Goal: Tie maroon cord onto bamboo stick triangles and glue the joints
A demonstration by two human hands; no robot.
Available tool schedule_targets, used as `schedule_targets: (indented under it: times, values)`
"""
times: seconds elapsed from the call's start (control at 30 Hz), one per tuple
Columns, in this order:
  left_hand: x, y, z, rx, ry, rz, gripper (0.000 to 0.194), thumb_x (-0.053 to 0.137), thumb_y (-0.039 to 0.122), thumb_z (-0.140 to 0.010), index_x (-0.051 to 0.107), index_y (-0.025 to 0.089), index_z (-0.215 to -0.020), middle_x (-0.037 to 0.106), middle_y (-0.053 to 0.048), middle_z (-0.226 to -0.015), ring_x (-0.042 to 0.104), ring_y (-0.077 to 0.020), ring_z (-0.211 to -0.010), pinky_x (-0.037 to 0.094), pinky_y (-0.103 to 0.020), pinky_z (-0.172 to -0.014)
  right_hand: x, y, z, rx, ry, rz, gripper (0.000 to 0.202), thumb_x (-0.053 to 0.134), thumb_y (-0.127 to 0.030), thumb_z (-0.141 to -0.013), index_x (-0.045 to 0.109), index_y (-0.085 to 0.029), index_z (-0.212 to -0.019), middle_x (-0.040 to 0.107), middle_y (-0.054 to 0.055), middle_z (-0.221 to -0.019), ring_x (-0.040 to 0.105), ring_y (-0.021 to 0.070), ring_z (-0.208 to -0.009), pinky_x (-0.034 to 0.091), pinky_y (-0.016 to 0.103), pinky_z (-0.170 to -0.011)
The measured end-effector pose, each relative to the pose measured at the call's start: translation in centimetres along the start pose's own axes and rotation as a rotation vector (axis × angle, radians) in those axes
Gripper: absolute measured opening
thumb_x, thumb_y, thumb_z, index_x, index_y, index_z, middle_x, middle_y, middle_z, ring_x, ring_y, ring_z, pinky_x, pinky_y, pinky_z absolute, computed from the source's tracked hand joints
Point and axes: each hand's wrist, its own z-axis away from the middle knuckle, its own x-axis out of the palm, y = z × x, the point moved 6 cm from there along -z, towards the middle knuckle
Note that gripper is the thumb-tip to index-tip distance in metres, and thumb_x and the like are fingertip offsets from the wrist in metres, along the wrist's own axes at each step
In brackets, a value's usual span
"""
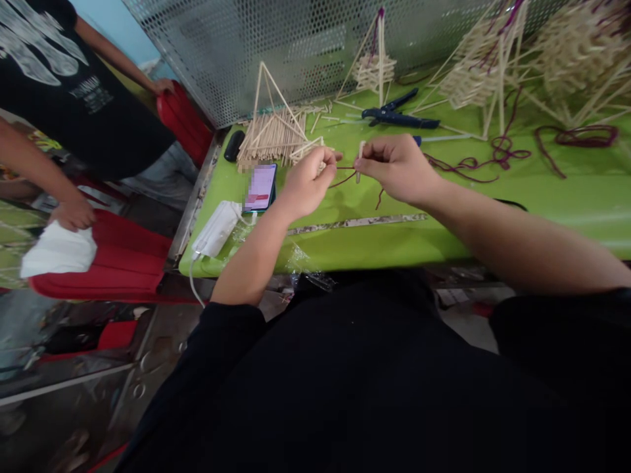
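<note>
My left hand [308,180] is closed around a few thin wooden sticks [306,151] and pinches one end of a dark red string [345,176]. My right hand [397,167] pinches a short upright wooden stick [359,161], and the string runs between the two hands. Both hands hover just above the green table [369,243], near its middle.
A pile of sticks with a stick pyramid [271,128] lies behind a phone [260,187]. Blue pliers [397,117], loose red string [574,136] and several stick structures [493,66] fill the back. A white face mask [217,228] lies left. Another person [64,85] stands beside red chairs [113,256].
</note>
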Motion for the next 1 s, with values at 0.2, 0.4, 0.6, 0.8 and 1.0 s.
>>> schedule_targets:
  times: [0.2,0.4,0.6,0.8,1.0]
  values:
    - [-0.8,0.2,0.1,0.011,0.177,0.046,0.021,0.059,0.042,-0.114,0.059,0.024,-0.103,0.077,-0.014,-0.139,0.077,-0.0248,-0.128,0.06,-0.046,-0.115,-0.5,0.3,-0.2,-0.023,0.025,0.009,0.045,0.093,-0.047,-0.096,0.061,-0.025,-0.072,0.045,0.0,-0.067,0.032,0.017,-0.064,0.025,0.036,-0.056]
    - [-0.5,0.7,0.1,0.005,0.229,0.187,0.048,0.043,0.068,-0.116,0.061,0.025,-0.108,0.077,-0.009,-0.134,0.078,-0.0154,-0.096,0.063,-0.036,-0.088,0.1,0.5,-0.3,-0.038,-0.047,-0.031,0.042,0.093,-0.047,-0.1,0.067,-0.023,-0.077,0.047,0.0,-0.067,0.034,0.0159,-0.065,0.03,0.035,-0.057]
    - [1.4,0.3,-0.3,-0.132,0.165,0.412,0.05,0.044,0.071,-0.116,0.061,0.024,-0.112,0.079,-0.005,-0.103,0.075,-0.012,-0.077,0.06,-0.029,-0.072,0.3,0.3,-0.1,-0.007,-0.11,-0.049,0.047,0.093,-0.05,-0.1,0.065,-0.023,-0.074,0.046,-0.001,-0.066,0.031,0.0153,-0.065,0.033,0.034,-0.055]
    - [1.2,0.4,-0.4,-0.129,0.204,0.499,0.028,0.063,0.052,-0.113,0.065,0.024,-0.11,0.079,-0.003,-0.1,0.076,-0.0106,-0.08,0.061,-0.027,-0.074,-0.4,1.1,-0.3,0.007,-0.113,0.07,0.058,0.085,-0.053,-0.106,0.056,-0.024,-0.066,0.035,-0.002,-0.057,0.027,0.0149,-0.06,0.026,0.035,-0.051]
    - [1.4,-0.6,-0.7,-0.152,0.238,0.425,0.03,0.07,0.049,-0.111,0.068,0.025,-0.129,0.082,-0.005,-0.105,0.086,-0.0193,-0.106,0.062,-0.029,-0.079,-1.8,-0.7,0.4,-0.126,0.102,0.201,0.045,0.084,-0.054,-0.108,0.065,-0.027,-0.077,0.056,0.004,-0.067,0.042,0.0215,-0.069,0.038,0.04,-0.061]
